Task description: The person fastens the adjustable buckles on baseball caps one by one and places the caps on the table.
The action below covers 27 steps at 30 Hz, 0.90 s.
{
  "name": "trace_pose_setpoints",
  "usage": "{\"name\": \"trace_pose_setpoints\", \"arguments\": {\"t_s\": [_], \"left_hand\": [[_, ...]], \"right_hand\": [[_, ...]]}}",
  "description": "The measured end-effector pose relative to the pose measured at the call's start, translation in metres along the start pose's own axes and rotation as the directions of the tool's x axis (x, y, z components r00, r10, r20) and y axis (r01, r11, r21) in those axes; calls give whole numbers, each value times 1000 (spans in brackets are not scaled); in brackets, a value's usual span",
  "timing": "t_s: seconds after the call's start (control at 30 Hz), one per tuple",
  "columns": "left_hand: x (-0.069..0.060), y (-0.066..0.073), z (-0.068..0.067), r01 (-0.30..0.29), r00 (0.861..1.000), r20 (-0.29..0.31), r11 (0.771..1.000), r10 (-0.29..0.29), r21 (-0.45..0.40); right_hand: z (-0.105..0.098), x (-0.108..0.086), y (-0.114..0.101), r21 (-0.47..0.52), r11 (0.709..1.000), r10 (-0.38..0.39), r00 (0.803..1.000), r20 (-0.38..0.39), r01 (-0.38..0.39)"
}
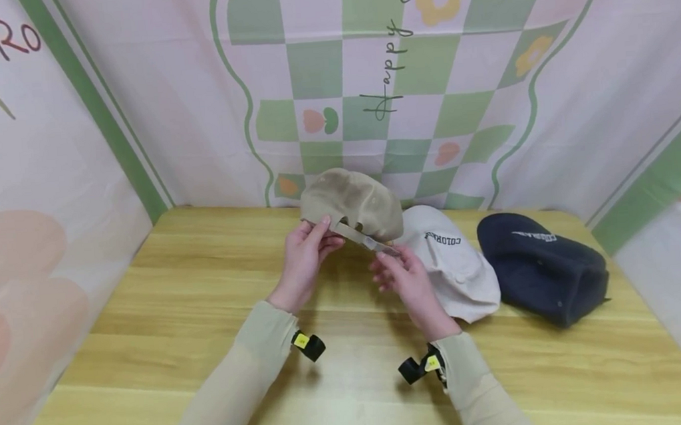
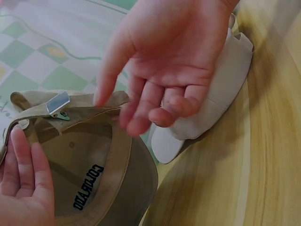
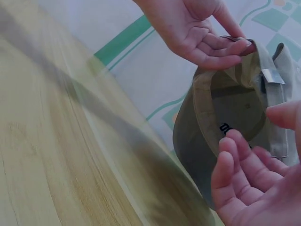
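Note:
A khaki baseball cap (image 1: 352,201) is held up off the table, its back opening and adjustment strap (image 1: 351,233) turned toward me. My left hand (image 1: 305,258) pinches the rim at the strap's left end, thumb outside and fingers inside. At the strap's other end, beyond the metal buckle (image 2: 58,102), my right hand (image 1: 402,274) holds the band between thumb and forefinger; its other fingers curl loosely. Dark COLORADO lettering (image 2: 88,187) shows through inside the crown in the left wrist view. The brim (image 3: 186,136) points away from me.
Right of the khaki cap lies a white cap (image 1: 455,263) with dark lettering, close to my right hand. Further right is a navy cap (image 1: 543,266). The wooden table (image 1: 164,333) meets a patterned cloth backdrop (image 1: 317,67) behind and at both sides.

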<state>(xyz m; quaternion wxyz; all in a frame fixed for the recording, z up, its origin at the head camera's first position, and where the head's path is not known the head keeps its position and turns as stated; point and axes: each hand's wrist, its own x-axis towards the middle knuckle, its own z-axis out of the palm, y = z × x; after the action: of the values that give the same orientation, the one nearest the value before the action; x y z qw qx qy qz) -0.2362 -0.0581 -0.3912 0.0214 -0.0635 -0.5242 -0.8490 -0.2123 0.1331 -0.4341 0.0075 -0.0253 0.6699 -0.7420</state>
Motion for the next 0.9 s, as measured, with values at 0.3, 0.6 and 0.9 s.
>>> {"name": "trace_pose_setpoints", "arguments": {"t_s": [0.3, 0.6, 0.9], "left_hand": [[0, 0, 3, 5, 1000, -2, 999, -5, -49], [0, -1, 3, 7, 1000, -1, 999, -7, -54], [1, -4, 1, 4, 1000, -1, 999, -4, -33]], "right_hand": [[11, 6, 7, -102, 994, 49, 981, 188, -30], [16, 12, 7, -4, 1000, -14, 985, 174, 15], [10, 9, -5, 235, 969, -113, 981, 156, 74]]}}
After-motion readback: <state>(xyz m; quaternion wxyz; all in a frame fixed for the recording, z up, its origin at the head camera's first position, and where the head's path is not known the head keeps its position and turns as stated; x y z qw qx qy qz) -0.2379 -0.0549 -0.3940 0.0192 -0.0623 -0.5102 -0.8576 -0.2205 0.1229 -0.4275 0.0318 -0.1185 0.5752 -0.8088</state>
